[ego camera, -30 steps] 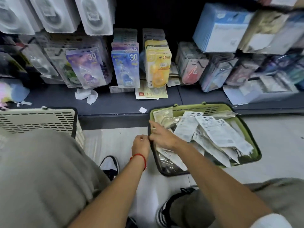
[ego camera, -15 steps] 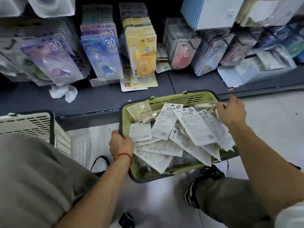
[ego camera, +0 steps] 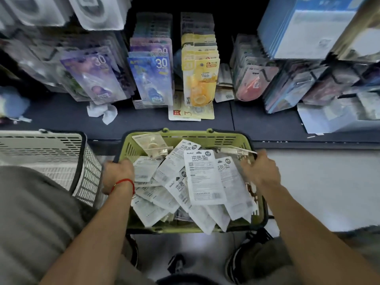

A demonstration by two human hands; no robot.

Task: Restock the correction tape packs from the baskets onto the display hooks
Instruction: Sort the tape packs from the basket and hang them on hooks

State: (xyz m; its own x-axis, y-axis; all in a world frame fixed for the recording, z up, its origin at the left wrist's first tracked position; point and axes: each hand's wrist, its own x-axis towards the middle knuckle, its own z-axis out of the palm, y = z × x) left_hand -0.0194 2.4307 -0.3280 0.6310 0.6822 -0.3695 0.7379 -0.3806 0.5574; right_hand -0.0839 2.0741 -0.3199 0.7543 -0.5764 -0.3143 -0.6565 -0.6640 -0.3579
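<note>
Down low, my left hand (ego camera: pixel 118 173) gripped the left rim of the green basket (ego camera: pixel 185 135), fingers curled over it, and my right hand (ego camera: pixel 260 169) clutched the right rim. Correction tape packs (ego camera: pixel 202 177) lay heaped inside, below the display hooks (ego camera: pixel 314 76).

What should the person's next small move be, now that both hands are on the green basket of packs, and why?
Probably set the green basket down below the hooks and free one hand. The left hand and right hand each grip a side rim, so neither can pick up a pack. The white packs lie loose in a heap, while the yellow packs hang just above.
</note>
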